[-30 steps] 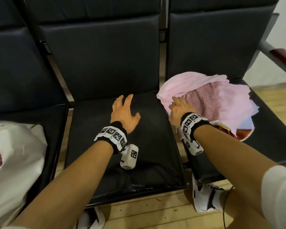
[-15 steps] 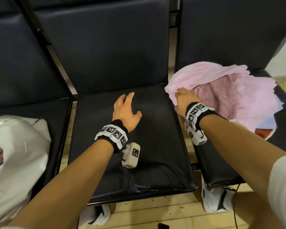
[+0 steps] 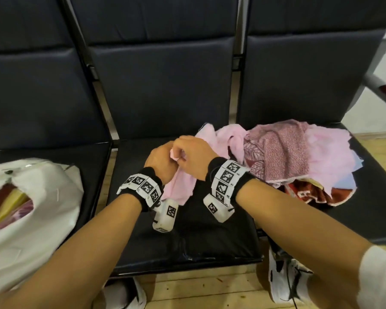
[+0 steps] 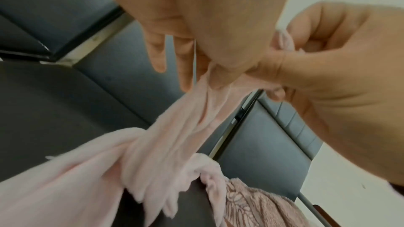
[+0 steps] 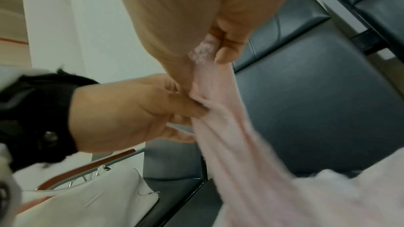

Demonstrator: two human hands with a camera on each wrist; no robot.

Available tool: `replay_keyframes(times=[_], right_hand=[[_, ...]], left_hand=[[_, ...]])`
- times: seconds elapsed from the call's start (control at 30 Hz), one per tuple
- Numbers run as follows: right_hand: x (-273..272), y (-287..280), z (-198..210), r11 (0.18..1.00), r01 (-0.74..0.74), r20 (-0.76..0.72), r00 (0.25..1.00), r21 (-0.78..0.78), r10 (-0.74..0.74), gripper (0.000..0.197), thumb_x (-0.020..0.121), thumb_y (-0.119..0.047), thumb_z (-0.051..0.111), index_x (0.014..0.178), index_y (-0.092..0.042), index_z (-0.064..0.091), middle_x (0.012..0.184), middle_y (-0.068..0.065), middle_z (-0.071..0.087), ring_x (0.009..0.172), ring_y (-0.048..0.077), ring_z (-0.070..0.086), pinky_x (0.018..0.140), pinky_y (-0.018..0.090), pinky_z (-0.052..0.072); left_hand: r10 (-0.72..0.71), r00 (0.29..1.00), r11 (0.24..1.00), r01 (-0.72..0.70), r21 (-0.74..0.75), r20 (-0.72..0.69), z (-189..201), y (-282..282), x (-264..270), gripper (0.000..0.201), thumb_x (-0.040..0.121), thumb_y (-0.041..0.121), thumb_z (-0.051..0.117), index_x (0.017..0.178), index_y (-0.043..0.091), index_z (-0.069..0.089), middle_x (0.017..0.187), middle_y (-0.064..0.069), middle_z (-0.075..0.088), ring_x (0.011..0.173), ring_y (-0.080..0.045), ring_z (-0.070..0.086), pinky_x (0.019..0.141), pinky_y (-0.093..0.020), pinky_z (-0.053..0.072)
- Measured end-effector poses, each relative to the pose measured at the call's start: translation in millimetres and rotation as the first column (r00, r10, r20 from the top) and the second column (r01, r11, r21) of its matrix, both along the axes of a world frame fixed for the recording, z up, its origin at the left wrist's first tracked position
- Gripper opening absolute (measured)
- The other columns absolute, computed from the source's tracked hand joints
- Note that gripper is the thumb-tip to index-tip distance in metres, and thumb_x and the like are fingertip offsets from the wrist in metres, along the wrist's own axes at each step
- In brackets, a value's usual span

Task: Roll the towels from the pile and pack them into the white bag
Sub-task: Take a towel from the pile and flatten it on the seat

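1. A row of dark padded seats (image 3: 187, 230) carries everything; the middle seat is mostly bare along its front edge.
2. The white bag (image 3: 31, 219) slumps on the left seat, spilling over its front edge, mouth open, with red, yellow and patterned cloth showing inside. In the right wrist view the white bag (image 5: 87, 203) lies below a metal armrest with a reddish-brown top.
3. The pile of towels (image 3: 299, 166) covers the right seat from its back edge to near its front, reaching across the gap onto the back right corner of the middle seat. It holds pale pink pieces, a mauve patterned towel, a red patterned one underneath and a bit of light blue at the right edge.
4. A pale pink towel (image 3: 181, 186) hangs from both hands over the middle seat, its far end trailing back to the pile.
5. The right hand (image 3: 194, 157) grips the top corner of this towel, fingers curled around it.
6. The left hand (image 3: 161, 161), touching the right, pinches the same towel just below between thumb and forefinger, other fingers loose.
7. White shoes (image 3: 285, 277) stand on the wooden floor below the seats' front edges.
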State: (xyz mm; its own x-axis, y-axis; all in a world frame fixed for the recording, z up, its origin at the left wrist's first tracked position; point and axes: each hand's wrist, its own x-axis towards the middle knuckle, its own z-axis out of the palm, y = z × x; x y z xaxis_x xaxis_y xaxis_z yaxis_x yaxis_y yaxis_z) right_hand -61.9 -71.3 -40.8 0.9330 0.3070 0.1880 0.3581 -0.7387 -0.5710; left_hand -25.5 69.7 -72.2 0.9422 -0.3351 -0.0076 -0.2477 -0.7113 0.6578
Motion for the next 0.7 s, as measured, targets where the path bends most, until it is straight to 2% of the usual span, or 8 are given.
replay_keyframes(times=[0.1,0.23,0.3,0.4,0.5,0.6,0.67,0.7], right_hand=[[-2.8,14.8,17.4,0.996,0.057,0.038,0.998,-0.066,-0.054,0.017,0.093,-0.021,0.06,0.087,-0.019,0.044,0.079,-0.005,0.05,0.072,0.015,0.048,0.064,0.028,0.038],[-1.6,29.5,32.1,0.977,0.097,0.02,0.995,-0.191,-0.095,0.019,0.099,-0.03,0.05,0.114,-0.02,0.047,0.085,-0.004,0.054,0.075,0.02,0.052,0.066,0.037,0.046],[-0.9,39.1,36.8,0.95,0.074,0.062,0.996,-0.304,-0.058,0.007,0.1,-0.025,0.045,0.101,-0.019,0.049,0.082,-0.005,0.05,0.077,0.023,0.052,0.063,0.035,0.04],[-2.8,53.8,48.3,0.921,0.098,0.146,0.988,-0.377,-0.045,0.012,0.098,-0.017,0.043,0.086,-0.021,0.041,0.07,-0.007,0.039,0.071,0.024,0.05,0.059,0.033,0.033],[-4.7,55.6,63.9,0.94,0.135,0.2,0.977,-0.312,-0.074,0.01,0.099,-0.019,0.04,0.091,-0.018,0.045,0.072,-0.004,0.045,0.071,0.023,0.048,0.061,0.036,0.037],[-6.4,54.9,81.3,0.943,0.159,0.26,0.962,-0.293,-0.082,0.016,0.102,-0.022,0.039,0.098,-0.013,0.052,0.082,0.004,0.056,0.077,0.026,0.049,0.066,0.041,0.043],[-6.2,55.6,89.5,0.931,0.19,0.313,0.946,-0.312,-0.088,0.013,0.1,-0.018,0.041,0.096,-0.012,0.051,0.082,0.006,0.057,0.077,0.028,0.05,0.064,0.04,0.04],[-6.2,55.9,92.2,0.926,0.203,0.333,0.939,-0.318,-0.091,0.012,0.1,-0.017,0.042,0.095,-0.012,0.051,0.081,0.007,0.057,0.076,0.029,0.05,0.063,0.039,0.038]], left_hand=[[0.051,0.999,0.996,-0.049,-0.078,0.02,21.1,31.3,-10.9,0.017,0.095,0.01,0.053,0.102,0.024,0.06,0.086,0.006,0.064,0.078,-0.007,0.06,0.064,-0.021,0.044],[0.114,0.99,0.989,-0.105,-0.101,0.084,43.5,68.0,-18.5,0.015,0.099,0.013,0.046,0.098,0.023,0.057,0.076,0.001,0.06,0.069,-0.016,0.058,0.059,-0.028,0.044],[0.105,0.987,0.992,-0.096,-0.077,0.125,50.6,76.4,-23.7,0.013,0.099,0.011,0.043,0.1,0.018,0.054,0.075,-0.001,0.058,0.067,-0.018,0.056,0.057,-0.029,0.042],[0.146,0.972,0.983,-0.122,-0.135,0.187,59.5,87.4,-31.8,0.009,0.1,0.013,0.042,0.098,0.015,0.051,0.071,-0.004,0.056,0.062,-0.018,0.051,0.057,-0.037,0.046],[0.119,0.978,0.979,-0.088,-0.181,0.17,68.6,97.7,-38.1,0.017,0.097,0.037,0.056,0.094,0.02,0.054,0.074,-0.002,0.06,0.065,-0.016,0.055,0.062,-0.04,0.05],[0.041,0.987,0.995,-0.054,0.08,0.157,75.7,110.2,-40.0,0.033,0.085,0.052,0.068,0.093,0.023,0.054,0.08,0.005,0.061,0.072,-0.016,0.059,0.066,-0.035,0.052],[0.07,0.976,0.958,-0.123,0.259,0.206,79.6,119.2,-37.4,0.02,0.09,0.043,0.061,0.091,0.025,0.053,0.081,0.003,0.061,0.075,-0.022,0.061,0.072,-0.041,0.055],[0.118,0.965,0.946,-0.181,0.271,0.233,82.6,123.2,-36.2,0.013,0.093,0.038,0.055,0.09,0.025,0.054,0.081,0.001,0.062,0.075,-0.026,0.062,0.073,-0.042,0.056]])
